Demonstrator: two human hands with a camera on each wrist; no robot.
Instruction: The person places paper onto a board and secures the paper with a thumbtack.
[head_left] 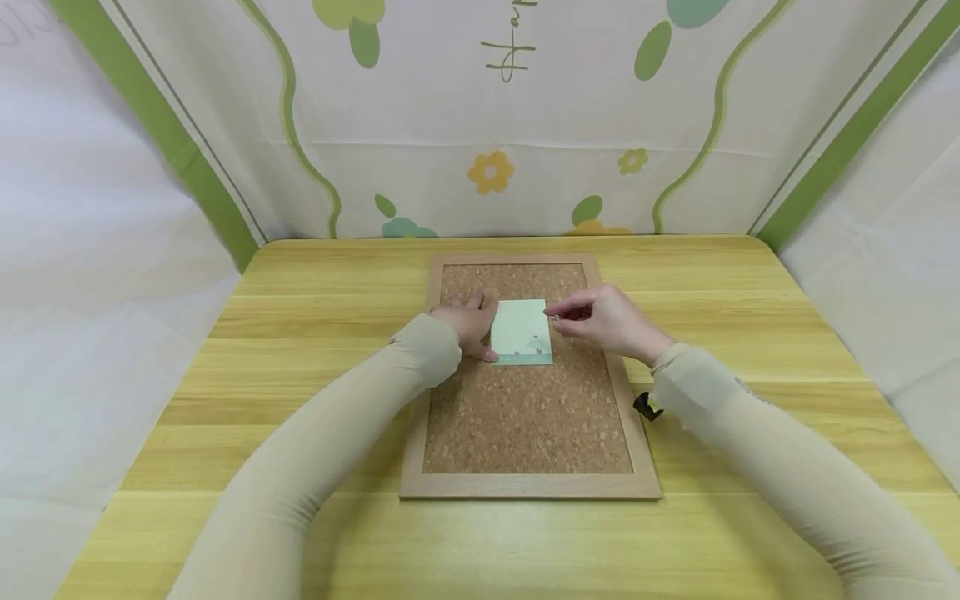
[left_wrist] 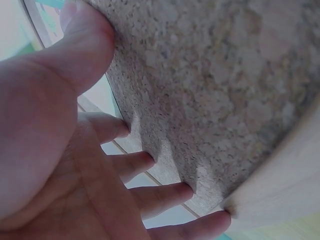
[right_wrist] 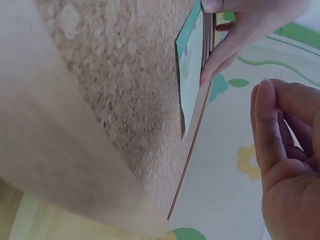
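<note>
A pale green note card [head_left: 521, 332] with a darker green strip along its near edge lies on a framed corkboard [head_left: 525, 425]. My left hand [head_left: 468, 321] rests on the board with spread fingers, its thumb and index finger at the card's left edge. In the left wrist view, the fingertips [left_wrist: 186, 190] press on the cork and the frame. Just off the card's right edge, my right hand [head_left: 611, 321] pinches a small clear, shiny piece [head_left: 555, 317] between thumb and fingertips. From the right wrist, the pinched fingertips [right_wrist: 265, 95] hide that piece, and the card's near corner looks slightly raised.
The corkboard's wooden frame [head_left: 528, 486] lies on a wood-grain table [head_left: 300, 350]. A small black object with yellow [head_left: 647, 406] is beside the right sleeve. Behind the table hangs a white cloth [head_left: 420, 117] printed with flowers and leaves.
</note>
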